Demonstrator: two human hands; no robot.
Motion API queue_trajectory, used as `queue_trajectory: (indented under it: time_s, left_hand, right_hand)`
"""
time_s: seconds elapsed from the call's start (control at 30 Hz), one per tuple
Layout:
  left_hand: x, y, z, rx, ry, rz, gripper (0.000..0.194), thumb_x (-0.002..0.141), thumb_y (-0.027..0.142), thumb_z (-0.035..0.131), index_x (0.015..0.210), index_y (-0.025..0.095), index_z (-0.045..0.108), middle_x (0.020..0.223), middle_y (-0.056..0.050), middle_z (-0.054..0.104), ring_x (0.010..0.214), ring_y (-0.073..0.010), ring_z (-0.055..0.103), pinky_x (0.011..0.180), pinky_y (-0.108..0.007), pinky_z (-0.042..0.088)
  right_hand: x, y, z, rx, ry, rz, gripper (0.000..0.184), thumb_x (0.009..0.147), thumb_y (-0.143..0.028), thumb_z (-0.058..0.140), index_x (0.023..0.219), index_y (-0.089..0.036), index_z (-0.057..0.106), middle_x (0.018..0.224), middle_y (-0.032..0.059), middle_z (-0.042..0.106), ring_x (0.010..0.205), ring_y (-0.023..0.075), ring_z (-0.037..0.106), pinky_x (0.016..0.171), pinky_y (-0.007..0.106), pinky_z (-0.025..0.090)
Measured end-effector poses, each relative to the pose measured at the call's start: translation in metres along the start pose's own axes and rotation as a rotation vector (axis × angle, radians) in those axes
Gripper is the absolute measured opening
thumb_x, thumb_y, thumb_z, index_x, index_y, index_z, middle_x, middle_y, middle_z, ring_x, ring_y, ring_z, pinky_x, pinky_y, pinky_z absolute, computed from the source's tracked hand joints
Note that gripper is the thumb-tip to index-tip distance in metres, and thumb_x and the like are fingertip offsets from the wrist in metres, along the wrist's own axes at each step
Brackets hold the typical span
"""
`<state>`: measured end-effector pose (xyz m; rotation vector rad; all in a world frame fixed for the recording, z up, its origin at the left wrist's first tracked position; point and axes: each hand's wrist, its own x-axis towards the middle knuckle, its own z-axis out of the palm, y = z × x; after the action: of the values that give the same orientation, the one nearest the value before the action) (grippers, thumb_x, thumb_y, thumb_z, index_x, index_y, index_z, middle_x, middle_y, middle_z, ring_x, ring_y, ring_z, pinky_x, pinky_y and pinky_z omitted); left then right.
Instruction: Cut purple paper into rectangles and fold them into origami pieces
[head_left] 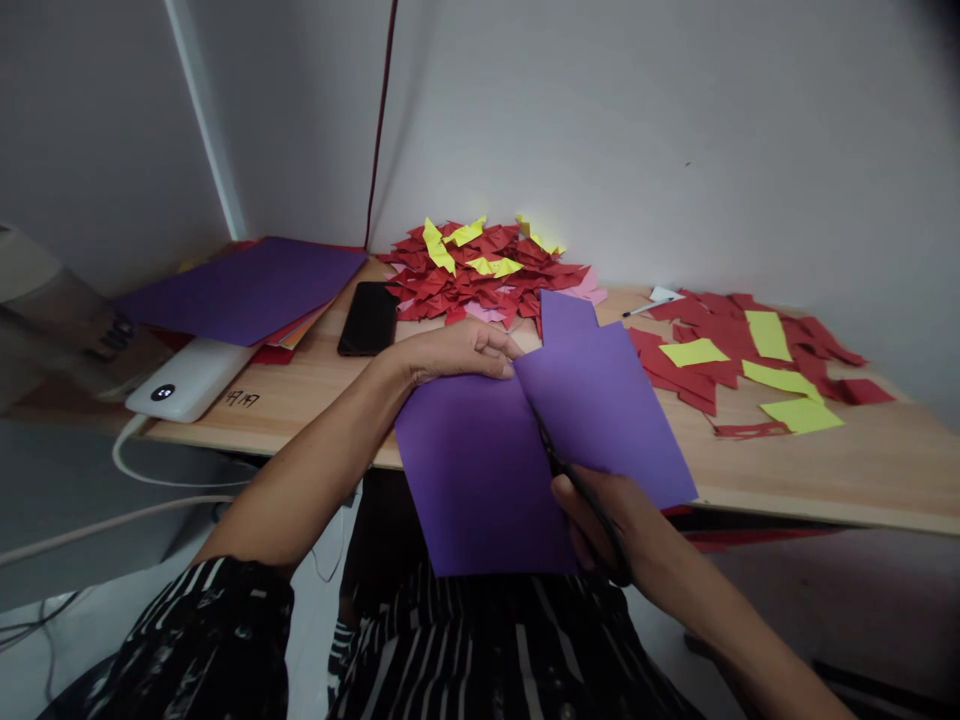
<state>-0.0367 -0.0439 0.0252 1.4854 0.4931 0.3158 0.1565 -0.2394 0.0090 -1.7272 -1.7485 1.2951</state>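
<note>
A purple paper sheet (487, 470) is held up over the table's near edge, partly cut up its middle. My left hand (457, 352) pinches its top edge, fingers closed on the paper. My right hand (600, 520) grips black scissors (570, 475) whose blades sit in the cut, with the right flap of the sheet lying over the table.
A wooden table (315, 395) carries a pile of red and yellow folded paper pieces (480, 270), flat red and yellow cut pieces (750, 360), a black phone (368, 318), a white power bank (184, 380) with cable, more purple sheets (247, 288) and a pen (645, 308).
</note>
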Motion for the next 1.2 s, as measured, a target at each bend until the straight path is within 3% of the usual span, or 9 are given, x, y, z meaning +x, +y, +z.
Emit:
queue_trajectory:
  time_s: [0.33, 0.57, 0.83, 1.2]
  left_hand:
    - [0.001, 0.000, -0.001, 0.007, 0.009, 0.009, 0.021, 0.075, 0.015, 0.073, 0.096, 0.015, 0.075, 0.082, -0.003, 0.075, 0.066, -0.0068, 0.066, 0.072, -0.019, 0.050]
    - [0.001, -0.003, -0.003, 0.042, 0.017, -0.007, 0.026, 0.078, 0.019, 0.072, 0.104, 0.016, 0.073, 0.078, -0.002, 0.073, 0.062, -0.0069, 0.064, 0.064, -0.017, 0.049]
    - [-0.001, 0.001, 0.001, -0.027, 0.022, -0.018, 0.020, 0.075, 0.016, 0.074, 0.095, 0.014, 0.073, 0.077, -0.002, 0.073, 0.063, -0.0066, 0.065, 0.065, -0.016, 0.049]
    - [-0.002, 0.002, 0.003, -0.036, 0.003, -0.032, 0.023, 0.075, 0.016, 0.074, 0.098, 0.013, 0.072, 0.071, 0.000, 0.071, 0.059, -0.0052, 0.063, 0.062, -0.015, 0.048]
  right_hand:
    - [0.006, 0.009, 0.007, -0.001, 0.049, 0.050, 0.053, 0.094, -0.064, 0.032, 0.064, -0.022, 0.043, 0.045, -0.0044, 0.045, 0.038, 0.0094, 0.041, 0.040, 0.022, 0.032]
    - [0.008, 0.007, 0.009, 0.048, 0.065, 0.111, 0.049, 0.093, -0.064, 0.037, 0.068, -0.022, 0.043, 0.043, -0.0063, 0.043, 0.036, 0.0092, 0.039, 0.037, 0.022, 0.028]
    - [0.000, -0.008, -0.001, 0.107, -0.007, -0.011, 0.054, 0.095, -0.064, 0.034, 0.065, -0.020, 0.045, 0.053, -0.0025, 0.049, 0.048, 0.0107, 0.043, 0.048, 0.024, 0.033]
    - [0.000, -0.015, -0.001, 0.076, -0.010, 0.019, 0.047, 0.097, -0.056, 0.037, 0.068, -0.019, 0.047, 0.054, -0.0014, 0.052, 0.049, 0.0128, 0.047, 0.049, 0.026, 0.033]
